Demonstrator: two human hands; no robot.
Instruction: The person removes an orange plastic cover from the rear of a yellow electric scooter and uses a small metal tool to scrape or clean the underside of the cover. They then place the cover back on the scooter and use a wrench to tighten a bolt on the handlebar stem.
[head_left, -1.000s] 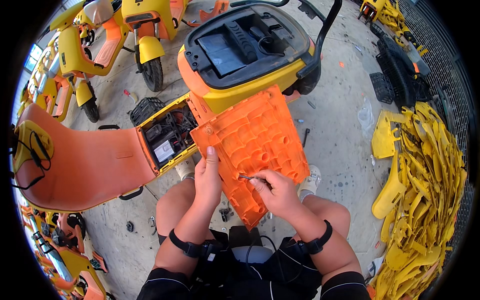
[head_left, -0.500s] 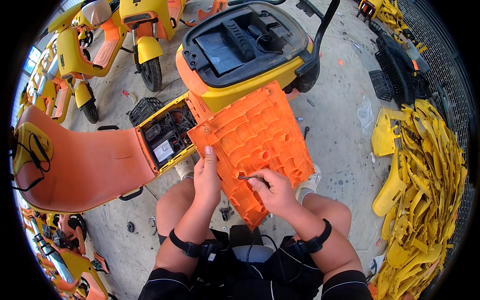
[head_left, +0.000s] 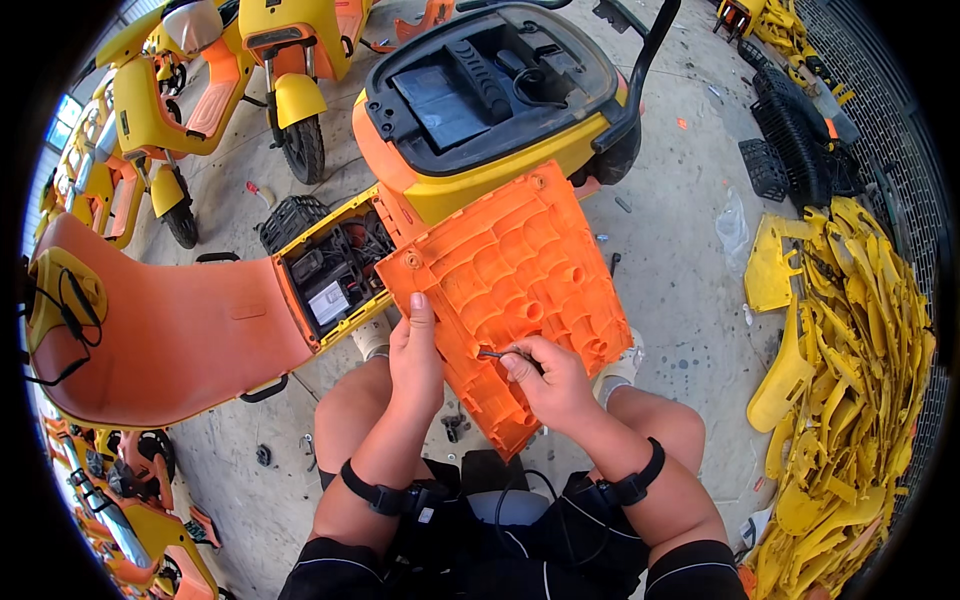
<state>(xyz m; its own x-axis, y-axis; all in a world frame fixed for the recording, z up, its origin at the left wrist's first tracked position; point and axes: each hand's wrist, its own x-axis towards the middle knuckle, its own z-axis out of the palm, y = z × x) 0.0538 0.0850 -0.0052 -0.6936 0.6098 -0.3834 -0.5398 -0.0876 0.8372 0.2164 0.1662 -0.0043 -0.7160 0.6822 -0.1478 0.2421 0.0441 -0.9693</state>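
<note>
An orange moulded plastic panel (head_left: 500, 270), its ribbed underside facing me, lies tilted over my knees. My left hand (head_left: 415, 345) grips its left edge, thumb on top and fingers behind it. Between thumb and fingers of my right hand (head_left: 548, 380) is pinched a thin dark rod (head_left: 492, 354), its tip against the panel near a notched hole; most of the rod is hidden in the fist. Just beyond stands a yellow and orange scooter body (head_left: 470, 190), with an opened floor compartment (head_left: 335, 275) showing wiring and a box with a pale label.
Several yellow and orange scooters (head_left: 160, 110) stand at the far left. A large heap of yellow plastic panels (head_left: 840, 370) lies at the right, with black baskets (head_left: 785, 140) beyond it. Loose small parts (head_left: 455, 427) and a clear plastic bag (head_left: 732, 232) are on the concrete floor.
</note>
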